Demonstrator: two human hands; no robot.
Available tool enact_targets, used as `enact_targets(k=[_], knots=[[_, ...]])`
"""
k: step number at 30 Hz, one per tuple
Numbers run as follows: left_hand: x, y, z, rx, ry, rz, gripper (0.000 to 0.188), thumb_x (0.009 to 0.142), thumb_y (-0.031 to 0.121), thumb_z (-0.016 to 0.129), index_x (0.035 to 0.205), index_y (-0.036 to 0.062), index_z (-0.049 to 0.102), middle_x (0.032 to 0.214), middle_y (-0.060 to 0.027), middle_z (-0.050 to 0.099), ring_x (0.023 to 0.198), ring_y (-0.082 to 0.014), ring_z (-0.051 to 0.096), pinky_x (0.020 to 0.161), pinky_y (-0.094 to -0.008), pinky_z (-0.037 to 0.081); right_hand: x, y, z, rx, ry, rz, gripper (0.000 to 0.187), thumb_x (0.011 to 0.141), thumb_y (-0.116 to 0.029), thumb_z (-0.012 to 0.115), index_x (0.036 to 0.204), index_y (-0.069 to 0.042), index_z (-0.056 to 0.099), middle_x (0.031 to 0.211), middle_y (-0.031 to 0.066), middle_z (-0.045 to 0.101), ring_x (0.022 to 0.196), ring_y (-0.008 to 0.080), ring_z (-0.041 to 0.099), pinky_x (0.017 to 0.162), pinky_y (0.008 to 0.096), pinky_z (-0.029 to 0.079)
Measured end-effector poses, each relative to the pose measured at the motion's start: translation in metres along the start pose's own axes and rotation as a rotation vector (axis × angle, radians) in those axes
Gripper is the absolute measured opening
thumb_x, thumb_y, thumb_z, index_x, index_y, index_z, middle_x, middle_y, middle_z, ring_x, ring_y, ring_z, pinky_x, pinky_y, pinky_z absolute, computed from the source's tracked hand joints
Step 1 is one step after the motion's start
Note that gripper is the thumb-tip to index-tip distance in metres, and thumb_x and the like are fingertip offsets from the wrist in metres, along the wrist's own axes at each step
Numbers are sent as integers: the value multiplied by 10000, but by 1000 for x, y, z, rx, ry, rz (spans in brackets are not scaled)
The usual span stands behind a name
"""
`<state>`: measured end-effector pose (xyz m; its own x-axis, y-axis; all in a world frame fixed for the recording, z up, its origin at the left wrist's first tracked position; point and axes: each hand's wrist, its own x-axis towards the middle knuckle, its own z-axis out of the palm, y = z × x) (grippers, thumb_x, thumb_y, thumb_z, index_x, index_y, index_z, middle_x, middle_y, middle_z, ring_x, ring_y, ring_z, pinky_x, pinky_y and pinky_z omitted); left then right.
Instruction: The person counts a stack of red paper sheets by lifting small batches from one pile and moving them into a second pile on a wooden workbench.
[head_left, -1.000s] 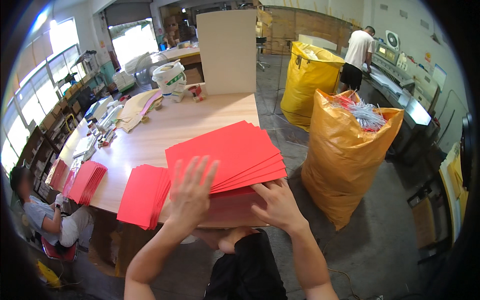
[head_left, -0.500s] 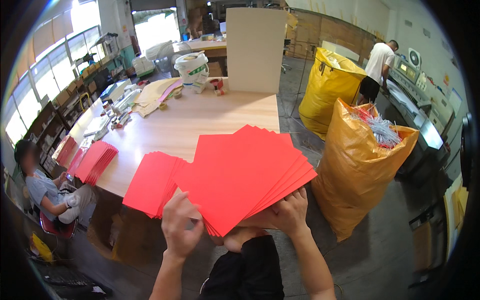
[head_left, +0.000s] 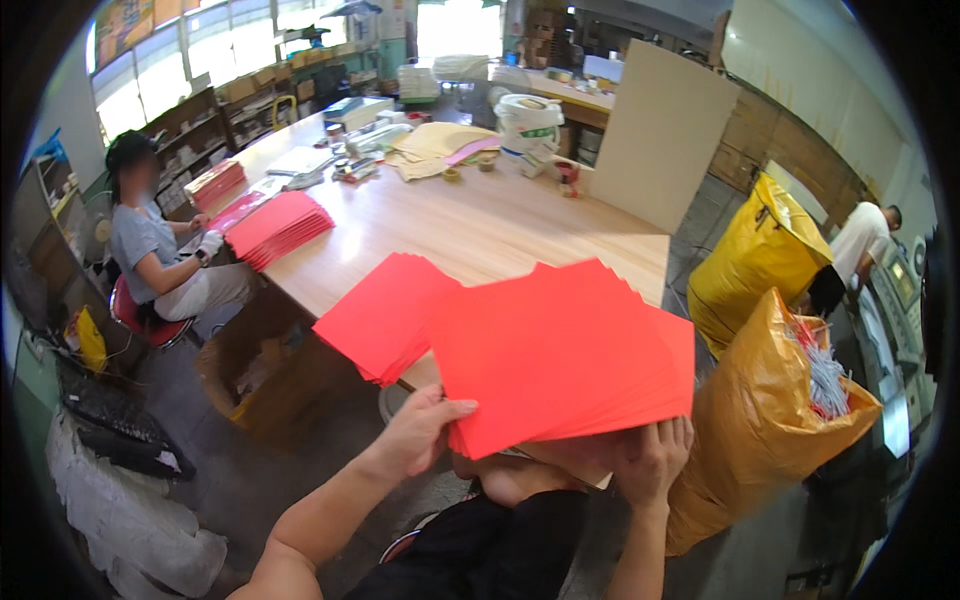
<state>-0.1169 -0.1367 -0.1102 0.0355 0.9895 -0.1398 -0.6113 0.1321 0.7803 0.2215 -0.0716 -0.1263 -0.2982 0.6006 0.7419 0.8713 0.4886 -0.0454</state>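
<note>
A fanned stack of red paper sheets [head_left: 560, 350] lies at the near edge of the wooden table, its near part jutting out past the edge. My left hand [head_left: 425, 430] pinches the stack's near left corner, thumb on top and the other fingers mostly hidden beneath. At the near right corner my right hand [head_left: 655, 460] grips the edge with curled fingers; its thumb is out of sight. Just left of this stack rests a second fanned pile of red sheets [head_left: 385, 315], partly overlapped by the one I hold.
Farther left on the table [head_left: 470, 225] lies another red pile [head_left: 280, 230], beside a seated person [head_left: 150, 235]. A white bucket [head_left: 527, 125] and an upright board [head_left: 660, 130] stand at the back. Two big sacks, orange [head_left: 740, 430] and yellow [head_left: 755, 250], stand on the right.
My view has swung left, so the scene sits farther right. My left hand, loosely curled beside the corner before, now pinches it. The stack has turned slightly, and its fan has altered.
</note>
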Motion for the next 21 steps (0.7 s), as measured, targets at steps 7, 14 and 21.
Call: enact_targets(k=[7, 14, 21], knots=[[13, 44, -166, -35, 248, 333, 351, 1077, 80, 623, 1417, -4, 591, 1373, -126, 720, 1229, -236, 731, 1026, -415, 623, 6, -11, -8, 7, -74, 21, 554, 843, -173, 671, 1385, -61, 701, 1503, 168, 658, 1418, 384, 593, 1207, 532, 398], [56, 31, -269, -15, 382, 287, 315, 1093, 115, 602, 1399, 42, 603, 1337, -86, 740, 1176, -237, 753, 959, -436, 655, 10, -15, -9, 17, -76, 33, 549, 842, -170, 666, 1378, -53, 698, 1499, 176, 657, 1420, 393, 587, 1210, 534, 395], [69, 20, -275, 129, 450, 66, 310, 1086, 186, 628, 1367, 56, 632, 1268, -107, 761, 1078, -252, 773, 931, -473, 655, 8, -10, -9, 10, -87, 45, 552, 842, -164, 659, 1381, -53, 696, 1492, 177, 661, 1416, 391, 590, 1210, 528, 394]])
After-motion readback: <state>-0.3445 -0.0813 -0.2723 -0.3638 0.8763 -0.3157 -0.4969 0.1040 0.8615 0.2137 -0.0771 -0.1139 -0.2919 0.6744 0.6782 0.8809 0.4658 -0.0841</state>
